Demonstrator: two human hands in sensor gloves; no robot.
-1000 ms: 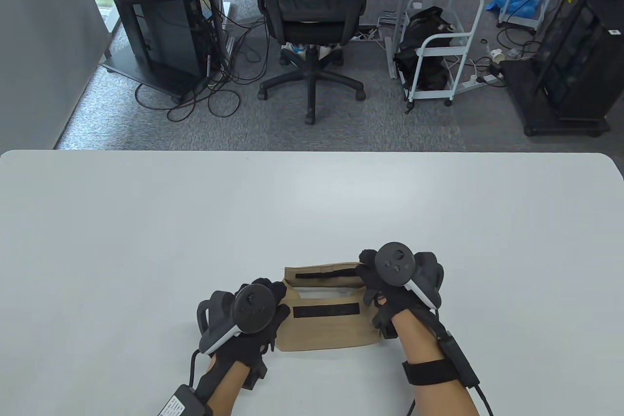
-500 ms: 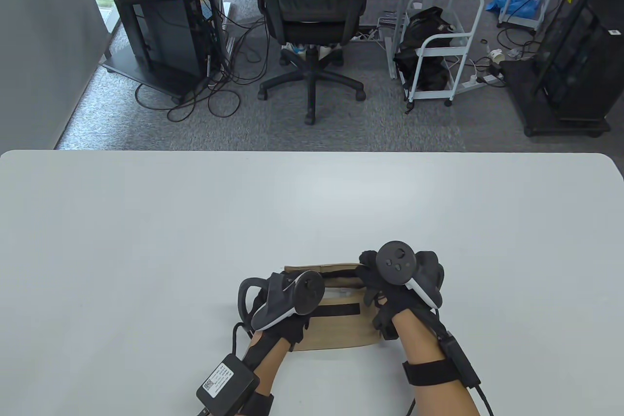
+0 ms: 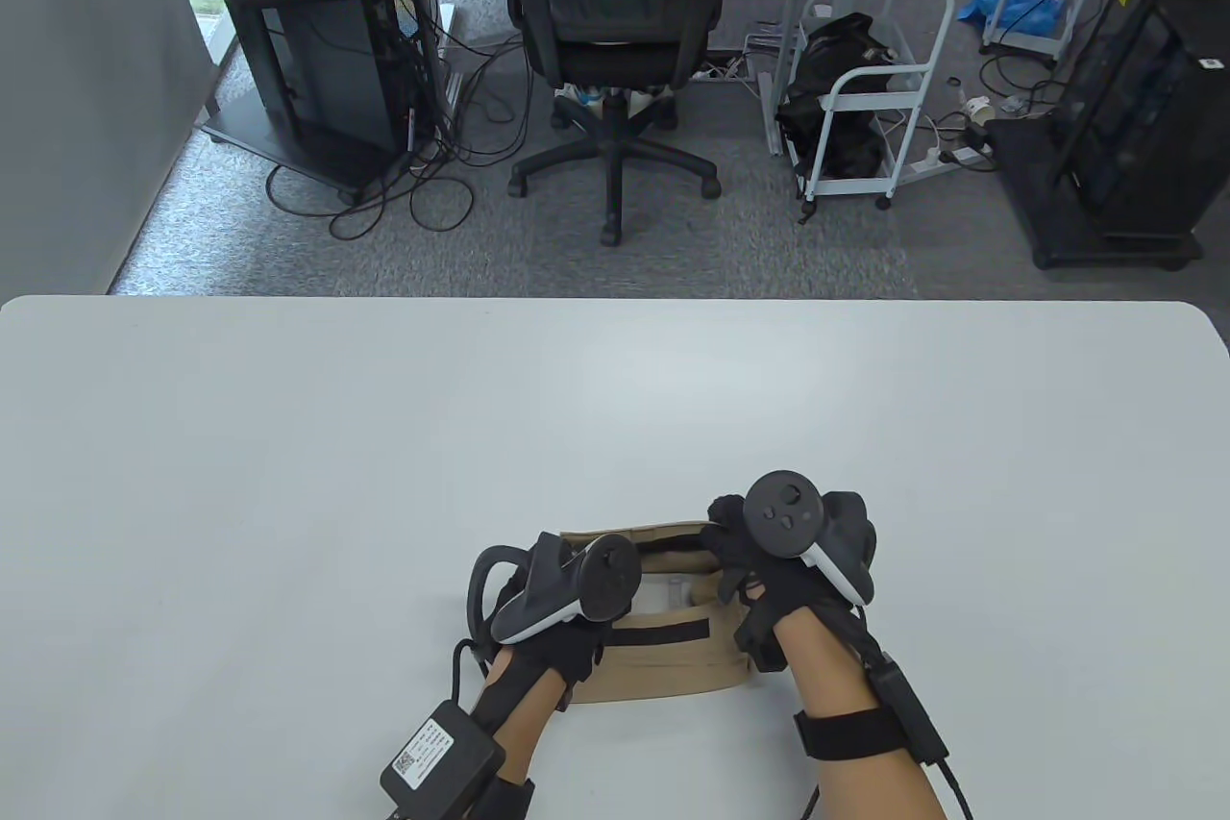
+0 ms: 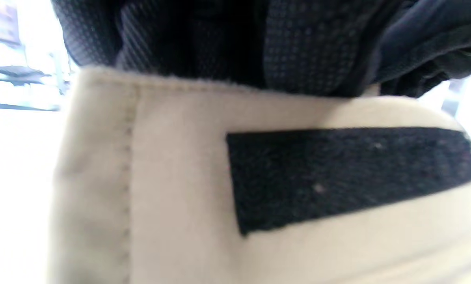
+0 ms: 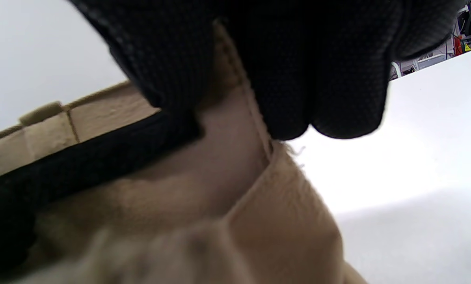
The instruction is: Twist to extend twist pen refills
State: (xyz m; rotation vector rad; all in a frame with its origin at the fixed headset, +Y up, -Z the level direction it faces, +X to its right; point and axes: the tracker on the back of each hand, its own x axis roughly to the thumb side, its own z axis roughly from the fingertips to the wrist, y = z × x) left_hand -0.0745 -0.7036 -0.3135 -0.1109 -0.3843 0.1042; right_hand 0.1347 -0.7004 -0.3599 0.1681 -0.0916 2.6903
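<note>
A tan fabric pouch (image 3: 673, 661) with black velcro strips (image 3: 658, 635) lies near the table's front edge, its flap lifted. Something white (image 3: 663, 591) shows inside its mouth; no pen is plainly visible. My left hand (image 3: 567, 604) reaches into the pouch's mouth from the left; its fingers are hidden inside. In the left wrist view the pouch front (image 4: 172, 189) and a velcro strip (image 4: 337, 173) fill the frame below the glove. My right hand (image 3: 769, 560) grips the flap's right end; in the right wrist view its fingers (image 5: 298, 79) pinch the flap's edge (image 5: 255, 118).
The white table (image 3: 384, 435) stretches wide to the left, right and far side of the pouch. Beyond its far edge stand an office chair (image 3: 615, 41), a white cart (image 3: 865, 89) and black equipment racks (image 3: 317, 51).
My left hand has moved right from the pouch's left edge and turned over, going into the pouch's mouth. The flap has opened wider. My right hand has stayed on the flap.
</note>
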